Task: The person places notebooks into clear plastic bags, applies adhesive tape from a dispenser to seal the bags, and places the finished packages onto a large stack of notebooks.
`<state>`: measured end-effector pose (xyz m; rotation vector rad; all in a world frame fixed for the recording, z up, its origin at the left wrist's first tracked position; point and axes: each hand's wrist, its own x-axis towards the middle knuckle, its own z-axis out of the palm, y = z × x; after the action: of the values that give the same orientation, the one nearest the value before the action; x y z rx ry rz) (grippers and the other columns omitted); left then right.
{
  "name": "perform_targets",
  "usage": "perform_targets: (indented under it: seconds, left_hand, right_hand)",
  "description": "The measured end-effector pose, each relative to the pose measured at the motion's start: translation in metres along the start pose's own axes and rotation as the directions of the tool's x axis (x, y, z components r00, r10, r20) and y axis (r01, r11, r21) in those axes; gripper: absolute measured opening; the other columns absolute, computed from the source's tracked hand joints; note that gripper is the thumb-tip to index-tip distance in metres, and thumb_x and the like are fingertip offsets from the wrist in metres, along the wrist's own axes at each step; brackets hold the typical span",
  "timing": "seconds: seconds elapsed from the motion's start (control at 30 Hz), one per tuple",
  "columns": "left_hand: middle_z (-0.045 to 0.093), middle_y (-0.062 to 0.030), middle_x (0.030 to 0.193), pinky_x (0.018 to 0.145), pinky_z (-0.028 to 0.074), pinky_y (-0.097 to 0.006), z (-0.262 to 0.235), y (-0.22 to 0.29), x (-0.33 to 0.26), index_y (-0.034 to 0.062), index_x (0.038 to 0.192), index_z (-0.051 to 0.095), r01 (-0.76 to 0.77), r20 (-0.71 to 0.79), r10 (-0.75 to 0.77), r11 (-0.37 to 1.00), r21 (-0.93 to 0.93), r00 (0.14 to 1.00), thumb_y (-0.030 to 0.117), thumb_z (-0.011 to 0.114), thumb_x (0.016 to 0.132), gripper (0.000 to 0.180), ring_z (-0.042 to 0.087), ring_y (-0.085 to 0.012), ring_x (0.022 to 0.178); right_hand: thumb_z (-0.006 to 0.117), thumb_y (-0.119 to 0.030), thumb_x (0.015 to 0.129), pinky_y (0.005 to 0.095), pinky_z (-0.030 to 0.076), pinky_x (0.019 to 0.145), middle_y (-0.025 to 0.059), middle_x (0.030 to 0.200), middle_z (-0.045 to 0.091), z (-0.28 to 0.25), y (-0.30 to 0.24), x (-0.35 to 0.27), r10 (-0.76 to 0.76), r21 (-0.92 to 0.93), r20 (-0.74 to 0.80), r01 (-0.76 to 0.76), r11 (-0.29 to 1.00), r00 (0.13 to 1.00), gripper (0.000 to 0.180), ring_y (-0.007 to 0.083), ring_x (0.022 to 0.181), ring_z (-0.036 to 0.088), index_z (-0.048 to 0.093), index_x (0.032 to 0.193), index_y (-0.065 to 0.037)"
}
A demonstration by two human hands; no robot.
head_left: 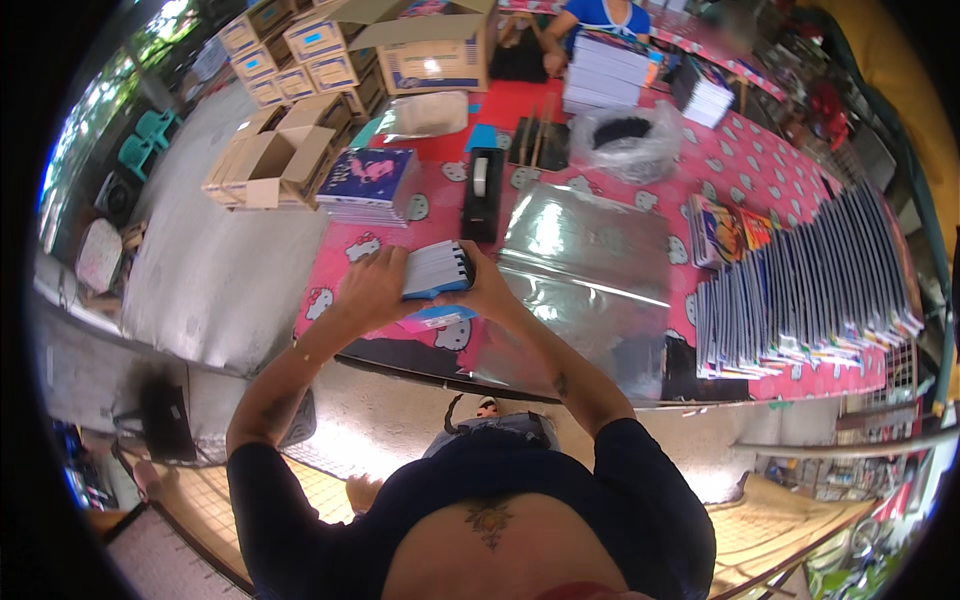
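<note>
Over the near left part of the table, both my hands grip a small stack of notebooks (435,268) with white page edges and blue at its lower side. My left hand (372,287) closes on its left end, and my right hand (487,284) on its right end, where dark marks show along the edge. Below it, a pink and blue cover (440,317) is partly hidden. Just beyond my hands stands a black tape dispenser (482,210). A pile of purple-covered notebooks (368,180) lies to the left, and transparent plastic sheets (585,250) spread out to the right.
A long leaning row of notebooks (800,290) fills the table's right side. Farther back are a plastic bag (640,150) with something black in it, and white book stacks (605,75). Cardboard boxes (435,65) stand far left. A person in blue (590,15) is across the table.
</note>
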<state>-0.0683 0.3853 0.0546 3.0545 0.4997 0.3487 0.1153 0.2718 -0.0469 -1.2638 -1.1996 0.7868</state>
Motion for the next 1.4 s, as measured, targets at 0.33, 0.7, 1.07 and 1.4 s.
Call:
perform_targets:
  seconds: [0.33, 0.7, 1.07, 1.4]
  left_hand:
    - [0.070, -0.0057, 0.092, 0.072, 0.053, -0.029, 0.097, 0.104, 0.049, -0.0006, 0.110, 0.067, 0.267, 0.244, -0.406, 0.002, -0.964, 0.881, 0.031, 0.082, 0.079, 0.046, 0.064, -0.0125, 0.080]
    - [0.070, -0.0222, 0.086, 0.075, 0.052, -0.046, 0.188, 0.178, 0.144, -0.0040, 0.087, 0.071, 0.564, 0.332, -0.456, 0.691, -0.453, 0.826, 0.078, 0.064, 0.071, 0.084, 0.070, -0.0358, 0.083]
    - [0.069, -0.0232, 0.084, 0.071, 0.052, -0.045, 0.223, 0.152, 0.142, -0.0082, 0.094, 0.069, 0.497, 0.248, -0.467, 0.544, -0.676, 0.849, 0.081, 0.060, 0.073, 0.092, 0.069, -0.0363, 0.078]
    - [0.065, -0.0107, 0.087, 0.071, 0.050, -0.038, 0.184, 0.124, -0.003, 0.0071, 0.087, 0.067, -0.042, 0.260, 0.273, 0.761, -0.647, 0.926, 0.029, 0.077, 0.080, 0.025, 0.064, -0.0262, 0.082]
  right_hand:
    - [0.077, -0.033, 0.084, 0.0334, 0.047, 0.096, 0.0117, 0.127, 0.059, -0.128, -0.010, -0.151, 0.433, 0.486, -0.269, -0.267, 0.832, 0.861, 0.067, 0.0198, 0.116, 0.057, 0.049, 0.136, 0.001]
    - [0.077, -0.042, 0.083, 0.0213, 0.026, 0.041, -0.0061, 0.063, 0.052, -0.252, 0.048, -0.186, 0.606, 0.304, -0.440, -0.525, 0.795, 0.662, 0.050, 0.0029, 0.048, 0.040, 0.068, 0.109, 0.000]
    - [0.072, -0.048, 0.086, 0.0208, 0.039, 0.047, -0.0009, 0.065, 0.057, -0.255, 0.078, -0.192, 0.543, 0.125, -0.522, -0.570, 0.812, 0.658, 0.051, 0.0062, 0.053, 0.049, 0.071, 0.098, 0.001]
    - [0.067, -0.013, 0.086, 0.0343, 0.048, 0.067, 0.0021, 0.077, 0.062, -0.197, 0.046, -0.306, 0.197, -0.404, -0.034, -0.194, 0.894, 0.980, 0.011, 0.0177, 0.073, 0.061, 0.068, 0.097, -0.010]
